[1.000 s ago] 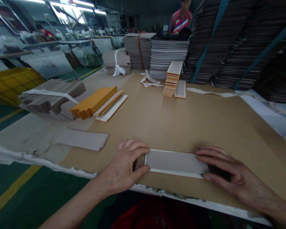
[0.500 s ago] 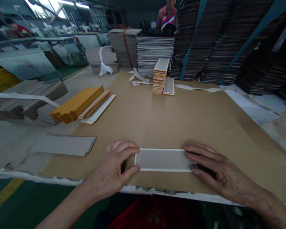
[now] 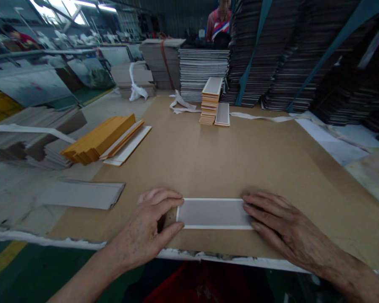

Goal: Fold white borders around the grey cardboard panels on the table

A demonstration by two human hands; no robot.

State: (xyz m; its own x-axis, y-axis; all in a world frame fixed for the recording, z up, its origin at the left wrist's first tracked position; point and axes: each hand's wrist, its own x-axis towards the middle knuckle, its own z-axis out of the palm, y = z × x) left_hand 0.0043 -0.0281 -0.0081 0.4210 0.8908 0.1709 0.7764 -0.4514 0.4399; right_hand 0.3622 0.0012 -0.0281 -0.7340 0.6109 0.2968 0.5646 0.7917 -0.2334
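From the head camera, a white-bordered grey cardboard strip [image 3: 213, 213] lies flat on the brown-covered tabletop [image 3: 189, 160], close to its near edge and directly between the two hands. Its long axis runs left to right, roughly along that edge, so each hand meets one short end and neither is clearly nearer. The left hand [image 3: 153, 223] has its fingers clamped across the strip's width at the left end, thumb at the near long edge and forefinger at the far one, leaving the left short edge visible between them. The right hand [image 3: 284, 223] rests its fingers over the right end, with the thumb by the near edge; whether they grip or only lie there, I cannot tell. That right end is covered by the fingers, and the strip's underside is out of sight. Left of the left hand, the far end of a few plain grey strips [image 3: 78, 195] fades into the pale surface. Farther off are a pile of orange strips [image 3: 99, 139] and a stack of orange-edged strips [image 3: 209, 105]. The dark stacks [image 3: 290, 54] at the back right are too dim to separate clearly, and both forearms are cut off by the frame.
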